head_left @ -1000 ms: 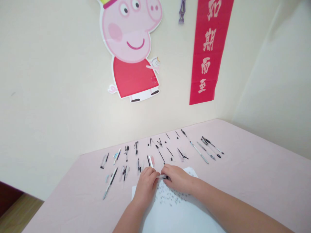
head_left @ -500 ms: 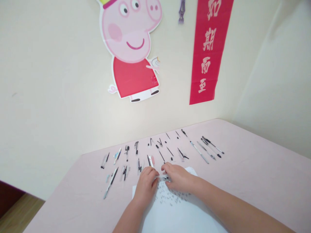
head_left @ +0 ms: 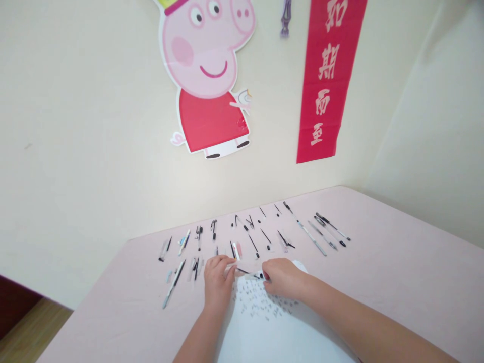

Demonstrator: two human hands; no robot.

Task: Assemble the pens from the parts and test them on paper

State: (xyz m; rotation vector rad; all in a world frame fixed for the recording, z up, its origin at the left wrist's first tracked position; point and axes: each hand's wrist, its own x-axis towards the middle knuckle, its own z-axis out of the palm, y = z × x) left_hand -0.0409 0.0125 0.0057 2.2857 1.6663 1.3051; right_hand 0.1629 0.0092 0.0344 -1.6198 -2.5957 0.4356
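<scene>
My left hand (head_left: 219,280) is closed, thumb and forefinger pinching one end of a thin dark pen refill (head_left: 245,271). The refill's other end runs toward a clear pen barrel (head_left: 252,277), which my right hand (head_left: 283,278) grips with curled fingers. How far the refill sits inside the barrel is hard to make out. Both hands are over the upper part of a white sheet of paper (head_left: 260,333) dotted with small dark marks. Just beyond them lie a black refill (head_left: 252,243) and a pink piece (head_left: 239,249).
Rows of pens and pen parts lie across the pink table (head_left: 397,262). A pale pen (head_left: 174,285) rests at the left, a long pen (head_left: 312,238) and several others at the right. The wall behind carries a pig cutout (head_left: 214,121) and a red banner (head_left: 321,116).
My left hand has moved left, away from my right hand, and the dark refill now shows between them. My right hand has shifted slightly right and curled tighter.
</scene>
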